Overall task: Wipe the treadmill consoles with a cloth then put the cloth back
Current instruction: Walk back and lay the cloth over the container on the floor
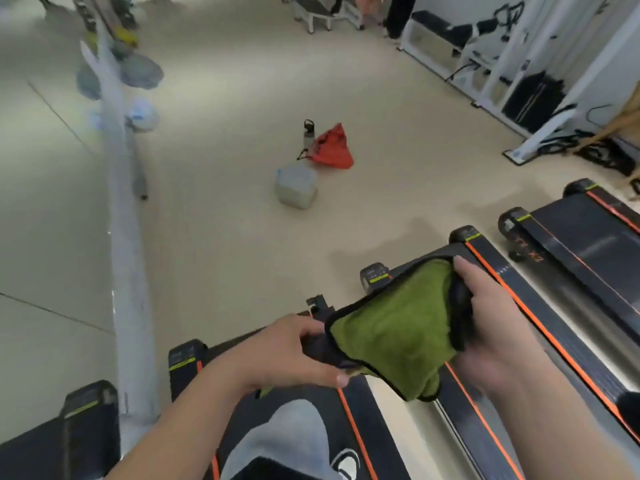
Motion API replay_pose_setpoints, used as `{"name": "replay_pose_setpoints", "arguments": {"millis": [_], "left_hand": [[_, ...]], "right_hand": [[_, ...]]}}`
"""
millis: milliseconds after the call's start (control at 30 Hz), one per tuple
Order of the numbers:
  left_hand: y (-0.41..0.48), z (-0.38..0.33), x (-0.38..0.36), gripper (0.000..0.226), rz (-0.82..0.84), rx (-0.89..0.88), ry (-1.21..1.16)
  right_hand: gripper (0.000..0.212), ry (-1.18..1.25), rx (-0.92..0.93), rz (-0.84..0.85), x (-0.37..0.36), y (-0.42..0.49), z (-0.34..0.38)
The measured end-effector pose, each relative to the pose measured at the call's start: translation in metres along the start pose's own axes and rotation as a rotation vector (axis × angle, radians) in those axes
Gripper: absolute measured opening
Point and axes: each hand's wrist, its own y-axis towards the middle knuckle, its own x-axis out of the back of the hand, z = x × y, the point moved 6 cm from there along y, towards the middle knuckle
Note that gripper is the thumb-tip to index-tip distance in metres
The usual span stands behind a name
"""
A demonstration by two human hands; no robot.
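Observation:
A green cloth [391, 334] with a dark edge is stretched between both my hands above the rear ends of the treadmills. My left hand [294, 351] grips its left, dark-backed corner. My right hand [485, 313] grips the bunched right side, thumb on top. Below them lie black treadmill decks [519, 306] with orange stripes. No treadmill console is in view.
On the beige floor ahead sit a red bag [334, 147], a water bottle [309, 133] and a translucent jug [296, 187]. A white rail [121, 209] runs along the left. White gym frames [485, 64] and cables stand at the right. My leg and shoe [298, 441] show at the bottom.

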Motion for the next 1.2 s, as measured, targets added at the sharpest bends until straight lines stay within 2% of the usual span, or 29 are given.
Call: {"name": "replay_pose_setpoints", "arguments": {"millis": [33,133,200,267,400,500,600,733,800,867,967,1033,1200], "left_hand": [[0.002,0.002,0.002,0.022,-0.017,0.001,-0.017],[0.012,0.009,0.023,0.041,-0.084,0.014,-0.078],[0.02,0.013,0.039,0.029,-0.063,-0.018,-0.221],[0.029,0.016,0.06,0.021,-0.065,-0.028,-0.473],[0.062,0.033,0.132,0.047,-0.239,-0.007,-0.892],[0.09,0.044,0.203,0.039,-0.319,-0.004,-1.047],[0.119,0.053,0.266,0.032,-0.344,0.02,-1.175],[0.165,0.064,0.344,0.058,-0.344,0.056,-1.184],[0.187,0.069,0.382,0.057,-0.364,0.077,-1.249],[0.204,0.067,0.417,0.059,-0.372,0.077,-1.28],[0.236,0.067,0.468,0.059,-0.351,0.053,-1.311],[0.264,0.079,0.502,0.062,-0.365,0.045,-1.33],[0.356,0.122,0.571,0.068,-0.38,0.028,-1.326]], "right_hand": [[0.05,0.02,-0.04,0.04,-0.011,0.009,0.0],[0.064,0.05,-0.135,0.173,-0.044,0.05,0.003],[0.061,0.073,-0.19,0.244,-0.069,0.076,0.007],[0.058,0.035,-0.232,0.273,-0.096,0.105,0.005],[0.067,-0.245,-0.334,0.139,-0.133,0.181,-0.035],[0.066,-0.529,-0.36,-0.003,-0.164,0.232,-0.067],[0.07,-0.668,-0.432,-0.036,-0.209,0.273,-0.089],[0.095,-0.703,-0.536,0.246,-0.309,0.315,-0.099],[0.097,-0.698,-0.534,0.374,-0.358,0.334,-0.091],[0.091,-0.609,-0.491,0.449,-0.402,0.352,-0.076],[0.062,-0.499,-0.335,0.46,-0.453,0.394,-0.046],[0.049,-0.515,-0.257,0.452,-0.48,0.431,-0.034],[0.035,-0.571,-0.176,0.402,-0.515,0.556,-0.041]]}}
